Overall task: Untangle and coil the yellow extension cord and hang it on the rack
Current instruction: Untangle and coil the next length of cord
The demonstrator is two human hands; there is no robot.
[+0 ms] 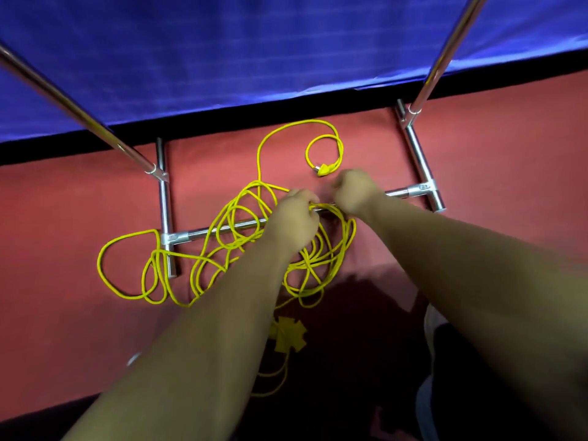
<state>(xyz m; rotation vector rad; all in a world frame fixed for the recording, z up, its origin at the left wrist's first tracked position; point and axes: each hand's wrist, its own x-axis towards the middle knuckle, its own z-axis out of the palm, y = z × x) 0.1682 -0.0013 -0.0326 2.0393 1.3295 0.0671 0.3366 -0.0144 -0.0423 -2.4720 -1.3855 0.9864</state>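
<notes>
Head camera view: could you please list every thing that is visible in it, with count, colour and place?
yellow extension cord: one, yellow, tangled on the floor, loops lying over the rack's low bar
plug: one, yellow, on the floor beyond the hands
socket block: one, yellow, in shadow between the forearms
rack: one, silver metal, base on the floor, two poles rising
floor: one, red
cloth: one, blue, behind the rack
left hand: one, grips cord strands at the low bar
right hand: one, curled and blurred beside it; its hold unclear
</notes>
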